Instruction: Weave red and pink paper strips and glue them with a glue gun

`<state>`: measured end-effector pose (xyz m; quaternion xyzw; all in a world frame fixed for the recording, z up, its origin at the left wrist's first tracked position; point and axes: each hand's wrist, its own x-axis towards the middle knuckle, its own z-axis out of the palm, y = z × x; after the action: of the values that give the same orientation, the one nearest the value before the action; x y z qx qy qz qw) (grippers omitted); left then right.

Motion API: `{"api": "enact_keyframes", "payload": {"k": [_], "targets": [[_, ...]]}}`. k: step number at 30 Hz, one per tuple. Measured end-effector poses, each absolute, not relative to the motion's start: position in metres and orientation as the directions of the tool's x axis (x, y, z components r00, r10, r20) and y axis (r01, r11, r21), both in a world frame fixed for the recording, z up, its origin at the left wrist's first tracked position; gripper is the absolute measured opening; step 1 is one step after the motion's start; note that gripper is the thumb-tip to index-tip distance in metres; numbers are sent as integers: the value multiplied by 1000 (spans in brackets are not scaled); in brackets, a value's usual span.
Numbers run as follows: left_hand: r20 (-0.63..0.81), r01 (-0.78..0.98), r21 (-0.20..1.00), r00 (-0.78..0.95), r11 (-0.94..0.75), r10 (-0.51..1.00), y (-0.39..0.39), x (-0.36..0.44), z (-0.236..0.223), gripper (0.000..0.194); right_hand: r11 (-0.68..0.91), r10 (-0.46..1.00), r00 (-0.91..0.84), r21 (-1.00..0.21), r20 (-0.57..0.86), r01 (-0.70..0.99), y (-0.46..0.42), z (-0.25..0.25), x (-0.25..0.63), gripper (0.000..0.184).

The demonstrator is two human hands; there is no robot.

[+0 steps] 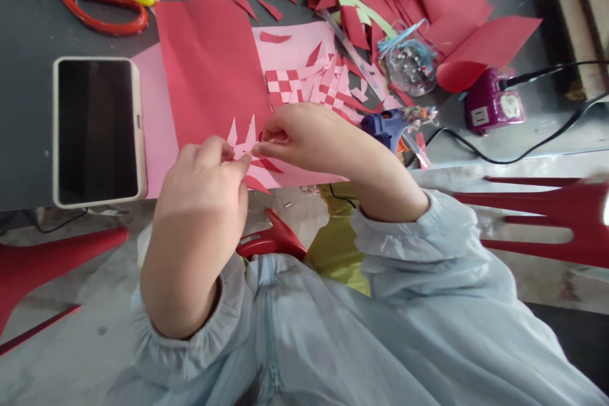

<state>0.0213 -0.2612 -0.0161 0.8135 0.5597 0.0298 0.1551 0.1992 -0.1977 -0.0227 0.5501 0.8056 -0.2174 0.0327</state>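
left hand and right hand pinch pink paper strips, apparently aligning them; next move likely needs steady grip.

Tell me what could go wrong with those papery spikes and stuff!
The thin pink spikes between the left hand and the right hand might bend or tear. The phone lies right by the near edge of the table, so a bump could perhaps knock it off.
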Motion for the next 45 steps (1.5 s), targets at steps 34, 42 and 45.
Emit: {"api": "enact_keyframes", "payload": {"k": [34,42,45], "targets": [[-193,926,241,341,-292,920,-267,29,-11,37,382,882,-420,-197,-213,903,-231,2,212,26],[-173,917,283,336,-280,926,-264,29,-13,34,501,848,-512,-110,-135,858,-257,-17,215,42],[-148,910,269,363,-315,920,-264,27,-15,35,491,855,-498,-83,-145,867,-259,-19,214,44]]}}
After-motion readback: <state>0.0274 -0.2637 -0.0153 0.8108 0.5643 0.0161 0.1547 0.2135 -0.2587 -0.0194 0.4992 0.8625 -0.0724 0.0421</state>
